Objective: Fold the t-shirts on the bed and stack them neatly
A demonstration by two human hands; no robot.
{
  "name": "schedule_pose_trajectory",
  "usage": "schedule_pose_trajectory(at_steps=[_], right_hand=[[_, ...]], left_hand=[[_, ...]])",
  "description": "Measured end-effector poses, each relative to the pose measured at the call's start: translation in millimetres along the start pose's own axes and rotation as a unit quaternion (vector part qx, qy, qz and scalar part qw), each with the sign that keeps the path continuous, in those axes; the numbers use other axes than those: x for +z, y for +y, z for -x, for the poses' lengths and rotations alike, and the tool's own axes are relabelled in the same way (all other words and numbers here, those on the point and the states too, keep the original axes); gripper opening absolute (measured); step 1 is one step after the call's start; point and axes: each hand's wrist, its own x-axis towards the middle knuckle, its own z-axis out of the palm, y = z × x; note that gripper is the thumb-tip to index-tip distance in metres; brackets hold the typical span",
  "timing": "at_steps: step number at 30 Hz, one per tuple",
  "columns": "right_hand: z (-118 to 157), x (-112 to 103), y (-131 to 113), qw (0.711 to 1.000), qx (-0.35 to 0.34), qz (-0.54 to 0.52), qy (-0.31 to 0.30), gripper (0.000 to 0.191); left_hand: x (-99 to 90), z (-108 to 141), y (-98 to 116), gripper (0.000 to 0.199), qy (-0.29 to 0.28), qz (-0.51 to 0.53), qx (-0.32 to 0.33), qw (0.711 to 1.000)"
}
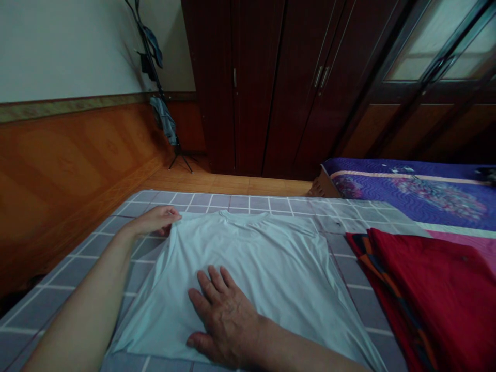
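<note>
- One pale shirt [267, 263] lies spread on the checked sheet [356, 266].
- Left hand [157, 219] pinches its upper left corner.
- Right hand [228, 320] rests palm-down on it, fingers spread.
- Red cloth [437, 289] lies to the right.

Here the grey, white-checked cloth [58, 297] is stretching wide, a pale T-shirt [275, 263] is lying spread across its middle, and folded red fabric [437, 289] is resting on its right side.

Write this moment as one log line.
left hand: pinching pale blue fabric shirt at upper corner | right hand: fingers spread on shirt | folded red cloth: right of shirt
</note>
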Motion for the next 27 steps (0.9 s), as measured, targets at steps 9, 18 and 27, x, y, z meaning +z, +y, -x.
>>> schedule_pose_trajectory(at_steps=[9, 18, 27], right_hand=[[1.7, 5.7, 2.6, 0.998, -0.016, 0.06, 0.032, 0.067], [3.8, 8.1, 3.7, 0.989, -0.025, 0.135, 0.058, 0.067], [-0.3, 15.6, 7.9, 0.978, -0.047, 0.174, 0.106, 0.071]], left_hand=[[15.1, 8.0, 5.9, 0.054, -0.096, 0.035, 0.051, 0.993], [33.1, 11.7, 58.6, 0.047, 0.137, -0.178, 0.171, 0.959], [211.4, -14.7, 208.2, 0.026, -0.107, -0.202, 0.349, 0.909]])
